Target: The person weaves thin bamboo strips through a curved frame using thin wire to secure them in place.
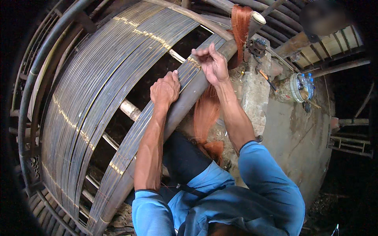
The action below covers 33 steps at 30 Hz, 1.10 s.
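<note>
My left hand [164,88] is closed in a fist on the inner edge of a narrow band of dark bamboo slats [139,131]. What its fingers hold, if anything, is hidden. My right hand [214,65] is further up the same band, palm turned up, thumb raised and apart from the bent fingers. Nothing shows in it. Just beside its fingers, a pale fibre binding [193,63] crosses the slats. The band lies along a thick bamboo pole [185,106]. Left of a gap is a wide panel of slats [94,70], tied with similar pale rows.
Reddish-brown fibre [241,27] drapes over the pole's upper end, and more fibre [206,114] hangs below. Crossbars [130,109] span the gap. To the right are a concrete ledge [256,90], an orange-handled tool [267,80] and a bucket [295,88] with plastic bottles.
</note>
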Each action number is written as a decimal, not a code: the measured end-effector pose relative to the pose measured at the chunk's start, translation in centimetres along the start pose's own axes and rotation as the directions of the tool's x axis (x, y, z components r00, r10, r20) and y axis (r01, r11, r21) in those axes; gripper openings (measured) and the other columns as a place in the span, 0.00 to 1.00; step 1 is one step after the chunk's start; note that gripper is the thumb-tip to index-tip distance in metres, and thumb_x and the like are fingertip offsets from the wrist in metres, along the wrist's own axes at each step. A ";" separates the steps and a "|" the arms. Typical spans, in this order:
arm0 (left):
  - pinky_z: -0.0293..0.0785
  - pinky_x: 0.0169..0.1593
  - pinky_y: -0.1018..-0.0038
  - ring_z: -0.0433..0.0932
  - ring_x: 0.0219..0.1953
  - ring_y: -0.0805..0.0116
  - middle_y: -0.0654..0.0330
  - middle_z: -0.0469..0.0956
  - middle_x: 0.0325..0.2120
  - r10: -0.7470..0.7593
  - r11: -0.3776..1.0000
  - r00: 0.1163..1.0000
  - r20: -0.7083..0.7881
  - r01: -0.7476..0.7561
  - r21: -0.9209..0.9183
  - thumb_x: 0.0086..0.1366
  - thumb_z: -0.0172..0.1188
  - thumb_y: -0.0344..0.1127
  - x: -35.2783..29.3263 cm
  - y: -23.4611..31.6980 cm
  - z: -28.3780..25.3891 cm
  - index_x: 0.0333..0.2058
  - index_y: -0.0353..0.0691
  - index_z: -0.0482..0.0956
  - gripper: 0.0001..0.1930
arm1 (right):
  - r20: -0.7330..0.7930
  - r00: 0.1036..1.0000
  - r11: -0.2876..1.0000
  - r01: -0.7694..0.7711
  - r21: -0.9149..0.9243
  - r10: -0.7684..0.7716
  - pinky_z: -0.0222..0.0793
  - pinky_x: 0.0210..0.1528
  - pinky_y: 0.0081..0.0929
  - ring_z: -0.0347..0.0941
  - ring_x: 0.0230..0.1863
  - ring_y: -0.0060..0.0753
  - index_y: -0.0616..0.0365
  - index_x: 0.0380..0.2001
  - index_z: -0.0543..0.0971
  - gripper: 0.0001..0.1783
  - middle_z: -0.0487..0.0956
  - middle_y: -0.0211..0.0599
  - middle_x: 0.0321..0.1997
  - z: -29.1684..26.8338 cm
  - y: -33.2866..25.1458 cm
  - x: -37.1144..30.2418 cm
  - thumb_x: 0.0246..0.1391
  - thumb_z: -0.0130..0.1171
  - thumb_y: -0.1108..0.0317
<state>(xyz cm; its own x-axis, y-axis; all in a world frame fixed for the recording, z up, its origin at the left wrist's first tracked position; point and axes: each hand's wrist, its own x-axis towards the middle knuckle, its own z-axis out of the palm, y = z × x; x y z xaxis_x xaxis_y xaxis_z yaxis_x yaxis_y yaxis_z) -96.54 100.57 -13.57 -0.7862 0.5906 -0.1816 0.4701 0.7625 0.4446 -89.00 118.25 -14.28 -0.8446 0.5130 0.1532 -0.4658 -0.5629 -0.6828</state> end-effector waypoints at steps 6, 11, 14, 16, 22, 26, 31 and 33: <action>0.75 0.50 0.46 0.82 0.42 0.37 0.37 0.82 0.38 0.040 0.999 0.997 -0.059 -0.039 0.023 0.77 0.36 0.54 0.3 -0.9 0.6 0.43 0.39 0.81 0.28 | -0.087 0.996 0.995 0.015 -0.096 -0.023 0.56 0.32 0.27 0.57 0.25 0.25 0.53 0.19 0.68 0.28 0.64 0.27 0.21 0.9 1.6 -2.3 0.72 0.47 0.48; 0.76 0.46 0.46 0.82 0.39 0.37 0.39 0.83 0.36 0.047 0.999 0.997 -0.057 -0.045 0.026 0.76 0.39 0.52 -0.1 -0.7 0.6 0.39 0.38 0.82 0.26 | -0.048 0.998 0.903 -0.049 -0.427 0.031 0.56 0.31 0.22 0.57 0.25 0.21 0.55 0.19 0.71 0.30 0.65 0.27 0.21 1.1 1.1 -5.0 0.72 0.47 0.47; 0.75 0.49 0.48 0.80 0.45 0.40 0.43 0.81 0.40 0.132 0.973 0.955 -0.267 -0.176 -0.147 0.73 0.47 0.47 -0.5 -1.8 0.1 0.39 0.36 0.78 0.19 | -0.043 0.998 0.846 -0.057 -0.530 0.040 0.55 0.30 0.19 0.57 0.25 0.18 0.57 0.21 0.74 0.30 0.66 0.25 0.21 1.2 0.2 -4.2 0.72 0.48 0.47; 0.75 0.47 0.51 0.78 0.46 0.44 0.45 0.79 0.40 0.192 0.956 0.898 -0.395 -0.262 -0.131 0.66 0.59 0.40 0.0 -3.4 -0.5 0.39 0.38 0.76 0.11 | -0.073 0.997 0.770 -0.046 -0.637 0.000 0.59 0.31 0.16 0.60 0.25 0.13 0.56 0.27 0.80 0.27 0.70 0.20 0.22 -1.1 0.2 -4.3 0.71 0.50 0.45; 0.76 0.43 0.54 0.77 0.44 0.49 0.51 0.76 0.37 0.393 0.843 0.871 -0.295 -0.214 0.493 0.54 0.62 0.24 0.9 -10.7 -5.2 0.39 0.38 0.75 0.13 | -0.065 0.996 0.621 -0.016 -0.784 -0.057 0.58 0.27 0.19 0.60 0.24 0.13 0.57 0.28 0.82 0.27 0.68 0.19 0.20 -0.3 1.9 -5.2 0.71 0.51 0.46; 0.75 0.42 0.57 0.77 0.41 0.51 0.52 0.77 0.34 0.564 0.736 0.787 -0.251 -0.340 0.585 0.59 0.60 0.27 -0.4 -9.8 -5.3 0.38 0.37 0.76 0.07 | -0.025 0.996 0.594 0.029 -0.804 -0.082 0.60 0.28 0.21 0.63 0.25 0.15 0.58 0.28 0.82 0.27 0.70 0.22 0.20 0.3 2.1 -4.8 0.70 0.52 0.46; 0.76 0.37 0.49 0.81 0.33 0.38 0.43 0.79 0.33 0.350 0.936 0.912 -0.213 -0.330 0.126 0.62 0.58 0.26 -3.7 -8.6 -4.8 0.41 0.36 0.76 0.08 | -0.026 0.998 0.591 0.012 -0.807 -0.057 0.65 0.30 0.23 0.65 0.26 0.17 0.59 0.27 0.82 0.27 0.72 0.24 0.21 -0.6 1.8 -4.8 0.70 0.53 0.47; 0.76 0.36 0.49 0.81 0.32 0.37 0.41 0.80 0.32 0.360 0.931 0.908 -0.214 -0.364 0.023 0.63 0.58 0.27 -4.7 -9.2 -4.7 0.42 0.36 0.77 0.09 | -0.021 0.998 0.552 0.013 -0.834 -0.055 0.65 0.30 0.24 0.66 0.26 0.18 0.59 0.28 0.82 0.27 0.71 0.25 0.21 0.0 1.7 -4.8 0.70 0.53 0.47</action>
<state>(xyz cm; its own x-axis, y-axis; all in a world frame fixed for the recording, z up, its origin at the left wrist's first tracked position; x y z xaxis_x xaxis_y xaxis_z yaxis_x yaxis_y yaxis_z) -99.04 89.50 -12.70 -0.6307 0.7541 0.1829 0.7328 0.5012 0.4603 -85.70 114.84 -16.19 -0.8123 0.5562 0.1755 -0.0479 0.2363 -0.9705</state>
